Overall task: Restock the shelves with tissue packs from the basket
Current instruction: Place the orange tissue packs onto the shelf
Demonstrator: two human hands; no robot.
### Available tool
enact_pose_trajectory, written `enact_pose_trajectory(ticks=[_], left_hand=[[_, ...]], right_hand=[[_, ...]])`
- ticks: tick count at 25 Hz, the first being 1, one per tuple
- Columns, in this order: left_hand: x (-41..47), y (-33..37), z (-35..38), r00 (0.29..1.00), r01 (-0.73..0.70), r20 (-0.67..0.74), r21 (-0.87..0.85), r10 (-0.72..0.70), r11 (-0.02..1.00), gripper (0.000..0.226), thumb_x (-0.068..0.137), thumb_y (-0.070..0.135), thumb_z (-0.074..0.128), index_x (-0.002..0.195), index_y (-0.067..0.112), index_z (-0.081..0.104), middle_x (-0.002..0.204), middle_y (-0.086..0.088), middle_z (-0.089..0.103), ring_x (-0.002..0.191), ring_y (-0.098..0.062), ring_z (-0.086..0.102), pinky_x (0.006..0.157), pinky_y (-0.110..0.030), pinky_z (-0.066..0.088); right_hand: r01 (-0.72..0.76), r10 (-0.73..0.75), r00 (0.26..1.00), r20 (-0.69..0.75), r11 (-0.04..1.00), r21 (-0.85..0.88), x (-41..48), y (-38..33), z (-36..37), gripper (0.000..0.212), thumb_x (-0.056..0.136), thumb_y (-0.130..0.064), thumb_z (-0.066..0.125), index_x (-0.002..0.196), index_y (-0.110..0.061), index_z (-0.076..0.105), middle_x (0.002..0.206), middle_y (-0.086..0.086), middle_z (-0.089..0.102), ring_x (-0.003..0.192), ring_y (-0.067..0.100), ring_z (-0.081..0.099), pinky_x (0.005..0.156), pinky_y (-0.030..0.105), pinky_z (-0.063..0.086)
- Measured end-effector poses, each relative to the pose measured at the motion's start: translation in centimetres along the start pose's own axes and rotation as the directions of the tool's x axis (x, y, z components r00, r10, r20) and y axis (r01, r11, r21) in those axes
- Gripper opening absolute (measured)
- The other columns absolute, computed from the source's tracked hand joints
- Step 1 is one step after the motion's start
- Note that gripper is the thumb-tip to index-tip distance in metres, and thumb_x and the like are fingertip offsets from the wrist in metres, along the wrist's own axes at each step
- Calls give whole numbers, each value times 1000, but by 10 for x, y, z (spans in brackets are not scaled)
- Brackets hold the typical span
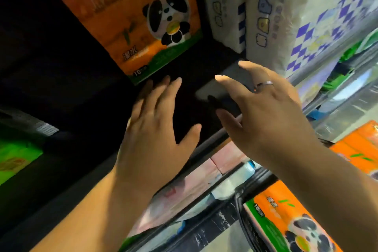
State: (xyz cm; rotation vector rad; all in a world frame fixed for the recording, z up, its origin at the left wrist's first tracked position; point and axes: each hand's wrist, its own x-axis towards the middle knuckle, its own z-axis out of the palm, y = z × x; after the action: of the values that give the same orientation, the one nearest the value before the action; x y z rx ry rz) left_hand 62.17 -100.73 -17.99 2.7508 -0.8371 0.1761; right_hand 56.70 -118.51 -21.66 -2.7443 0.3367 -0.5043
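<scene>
Orange panda tissue pack (pixel 126 16) stands upright on the shelf (pixel 190 61). Just before it, my left hand (pixel 155 129) and right hand (pixel 266 112) hover spread and empty, probably to square it.

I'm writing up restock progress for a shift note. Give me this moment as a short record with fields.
shelved pack: orange, panda print, upright on dark shelf
neighbours: white packs to its right
left hand: open, fingers straight, holding nothing, just below shelved pack
right hand: open, fingers spread, wearing ring, holding nothing
basket: lower right, orange panda pack inside
</scene>
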Motion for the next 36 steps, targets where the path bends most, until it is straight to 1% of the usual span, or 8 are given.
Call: enact_pose_trajectory(ticks=[3, 7, 11, 14, 18, 22, 27, 36], left_hand=[[-22, 12, 11, 982, -178, 60, -49, 181, 983, 75, 82, 55, 45, 148, 30, 19, 158, 7, 22, 147, -14, 8, 116, -27, 13], [-60, 39, 30, 897, -426, 49, -165, 439, 890, 70, 83, 47, 54, 144, 22, 32, 154, -2, 32, 146, -23, 20, 117, -36, 20], [-92, 62, 72, 796, -559, 131, -214, 591, 801, 68, 85, 47, 50, 145, 19, 34, 153, -8, 35, 145, -29, 22, 115, -47, 27], [-99, 74, 112, 762, -576, 217, -203, 610, 792, 68, 82, 49, 48, 142, 20, 35, 149, -10, 40, 140, -33, 32, 113, -47, 31], [-95, 94, 167, 712, -615, 310, -159, 630, 772, 73, 76, 45, 61, 139, 17, 40, 144, -13, 46, 133, -37, 42, 107, -49, 35], [-83, 118, 214, 678, -608, 386, -183, 625, 773, 75, 81, 40, 70, 144, 13, 40, 148, -15, 40, 139, -39, 32, 112, -49, 26], [-54, 169, 278, 664, -598, 440, -174, 605, 782, 79, 85, 49, 64, 148, 14, 31, 153, -13, 31, 144, -34, 22, 117, -45, 17], [1, 234, 408, 657, -567, 522, -134, 544, 813, 86, 87, 59, 55, 151, 14, 21, 155, -14, 26, 144, -32, 20, 118, -43, 17]], right_hand=[[-98, 98, 995, -26, 995, -3, -56, 9, -8, 56, 85, -42, 61, 138, -32, 50, 148, 14, 40, 133, 39, 40, 103, 63, 36], [-223, 223, 975, -9, 973, -50, -132, 24, -10, 58, 82, -43, 58, 137, -27, 51, 145, 17, 42, 130, 41, 43, 100, 63, 37], [-419, 427, 904, 18, 896, -148, -203, 45, 4, 60, 80, -47, 55, 136, -26, 52, 142, 17, 45, 126, 41, 47, 97, 62, 40], [-508, 526, 850, 43, 837, -202, -247, 65, 20, 59, 82, -48, 53, 136, -25, 52, 141, 18, 46, 125, 41, 48, 96, 61, 40], [-617, 653, 751, 102, 748, -246, -284, 97, 42, 65, 81, -41, 71, 139, -26, 49, 144, 17, 42, 131, 39, 43, 99, 64, 36], [-664, 711, 684, 163, 700, -264, -301, 134, 59, 67, 84, -44, 66, 144, -28, 43, 151, 14, 34, 138, 37, 34, 105, 62, 31], [-709, 758, 615, 217, 652, -271, -311, 200, 71, 67, 89, -46, 59, 148, -30, 33, 155, 15, 26, 141, 36, 26, 110, 58, 27], [-752, 800, 554, 231, 599, -274, -305, 325, 107, 78, 87, -45, 62, 152, -28, 23, 156, 21, 19, 134, 44, 35, 106, 57, 34]])
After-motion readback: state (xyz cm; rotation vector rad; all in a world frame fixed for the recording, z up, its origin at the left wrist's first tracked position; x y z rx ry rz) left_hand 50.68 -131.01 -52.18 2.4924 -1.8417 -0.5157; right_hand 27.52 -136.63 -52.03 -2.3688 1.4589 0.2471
